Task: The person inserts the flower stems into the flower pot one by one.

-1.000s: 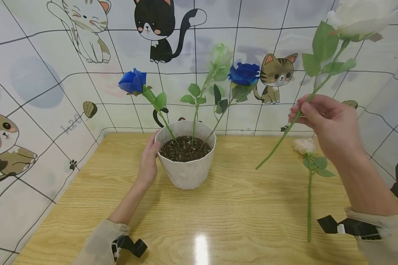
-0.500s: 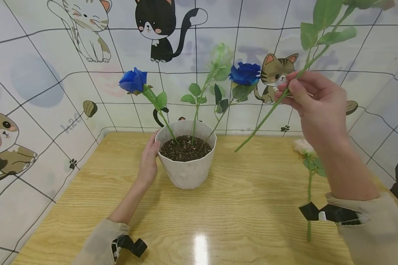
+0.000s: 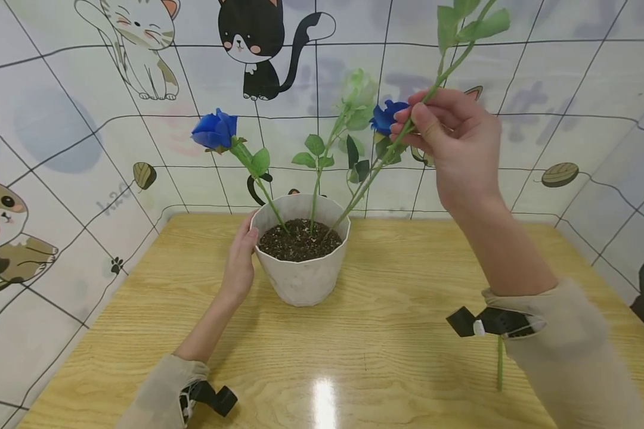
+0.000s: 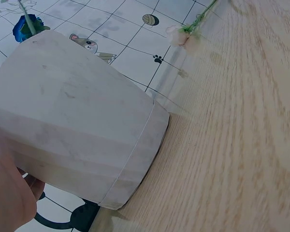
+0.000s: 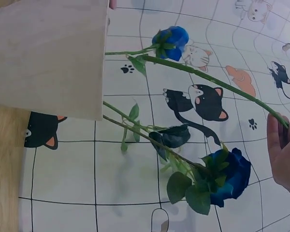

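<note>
My left hand point(image 3: 240, 262) holds the left side of the white flower pot point(image 3: 303, 283), its thumb near the rim. Dark soil point(image 3: 300, 241) fills the pot, with a blue rose point(image 3: 214, 130), a pale green rose point(image 3: 358, 95) and a second blue rose point(image 5: 229, 176) upright in it. Between thumb and fingertips, my right hand point(image 3: 464, 146) pinches the green stem point(image 5: 212, 79) of a cut rose. Its blossom is out of the head view; leaves point(image 3: 483, 25) show above the hand. In the right wrist view the stem's lower end hangs above the pot's rim.
On the table point(image 3: 386, 357), another rose lies at the right, its stem point(image 3: 499, 363) partly hidden by my right arm. Its pale blossom point(image 4: 179, 36) shows in the left wrist view. A cat-printed sheet point(image 3: 150, 131) encloses the back and sides.
My right hand has moved left and up with the rose, bringing the stem over the pot's right side. The blossom has left the head view. My left hand stays on the pot.
</note>
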`<state>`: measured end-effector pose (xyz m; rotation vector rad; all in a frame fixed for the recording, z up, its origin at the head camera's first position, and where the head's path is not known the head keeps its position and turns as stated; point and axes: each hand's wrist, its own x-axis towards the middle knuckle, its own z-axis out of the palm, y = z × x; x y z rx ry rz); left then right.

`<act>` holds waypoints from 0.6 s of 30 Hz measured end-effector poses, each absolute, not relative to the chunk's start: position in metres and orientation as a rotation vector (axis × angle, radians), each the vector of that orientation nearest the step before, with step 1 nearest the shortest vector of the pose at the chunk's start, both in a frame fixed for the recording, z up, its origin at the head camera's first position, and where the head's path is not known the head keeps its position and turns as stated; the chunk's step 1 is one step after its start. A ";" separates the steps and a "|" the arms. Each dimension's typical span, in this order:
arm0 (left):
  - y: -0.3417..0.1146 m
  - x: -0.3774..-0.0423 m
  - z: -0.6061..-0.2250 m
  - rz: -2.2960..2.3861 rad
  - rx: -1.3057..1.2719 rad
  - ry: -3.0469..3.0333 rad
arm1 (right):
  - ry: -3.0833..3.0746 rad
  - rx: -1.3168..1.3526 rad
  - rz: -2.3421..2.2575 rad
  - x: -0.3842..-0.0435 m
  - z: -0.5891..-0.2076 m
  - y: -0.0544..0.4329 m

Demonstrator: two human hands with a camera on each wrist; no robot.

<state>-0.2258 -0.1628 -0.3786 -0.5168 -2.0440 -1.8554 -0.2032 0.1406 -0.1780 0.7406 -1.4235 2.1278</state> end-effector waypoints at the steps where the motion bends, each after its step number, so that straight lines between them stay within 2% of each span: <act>1: -0.163 -0.226 -0.379 -1.854 -0.517 -2.043 | -1.436 0.750 2.099 -0.206 -0.179 0.136; 18: -0.163 -0.227 -0.379 -1.860 -0.532 -2.034 | -1.717 0.758 1.967 -0.233 -0.203 0.073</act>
